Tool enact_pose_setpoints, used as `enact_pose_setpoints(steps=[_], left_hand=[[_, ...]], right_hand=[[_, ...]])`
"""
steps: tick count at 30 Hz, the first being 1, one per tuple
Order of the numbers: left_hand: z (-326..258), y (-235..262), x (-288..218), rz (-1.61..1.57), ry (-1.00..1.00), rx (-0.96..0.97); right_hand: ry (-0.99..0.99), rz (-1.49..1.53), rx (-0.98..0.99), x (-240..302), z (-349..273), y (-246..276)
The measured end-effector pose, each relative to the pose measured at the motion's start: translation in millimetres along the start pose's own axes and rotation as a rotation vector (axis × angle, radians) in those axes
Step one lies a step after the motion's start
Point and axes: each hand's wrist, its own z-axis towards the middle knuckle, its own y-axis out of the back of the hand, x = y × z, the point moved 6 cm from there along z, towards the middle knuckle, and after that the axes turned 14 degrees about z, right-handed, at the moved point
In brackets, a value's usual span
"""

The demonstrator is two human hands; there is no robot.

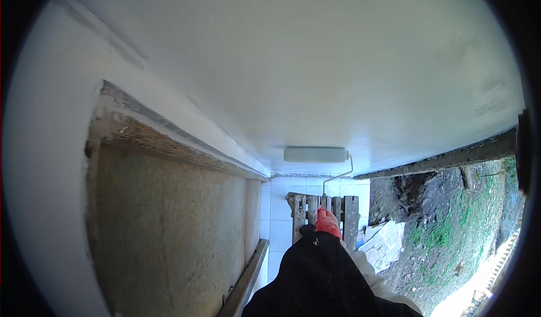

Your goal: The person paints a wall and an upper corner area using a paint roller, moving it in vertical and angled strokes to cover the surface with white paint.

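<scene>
My right hand (328,222), in a red glove, is closed round the handle of a paint roller (315,154). The roller's white sleeve lies level against the lower part of the pale painted wall (338,80), and its bent wire frame (350,165) runs down to the handle. A dark sleeve (315,272) covers my arm. Below the hand stands a worn slatted wooden bench (350,210), partly hidden by the arm. My left hand does not show.
On the left a recessed opening (174,221) has rough edges and a wooden frame piece (251,277). White floor tiles (280,204) lie beneath the bench. To the right, past a ledge (439,162), are white sheets (383,244) and earth with grass (437,235).
</scene>
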Motion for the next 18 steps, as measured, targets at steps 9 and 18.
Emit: enact_pose_setpoints(steps=[9, 18], left_hand=[[-83.4, 51.4, -129.0, -0.071, -0.32, -0.002], [-168.8, 120.3, -344.5, -0.091, -1.002, -0.111]], right_hand=[[0.237, 0.55, 0.033, 349.2, -198.6, 38.9], [0.851, 0.524, 0.022, 741.4, -336.4, 96.1]])
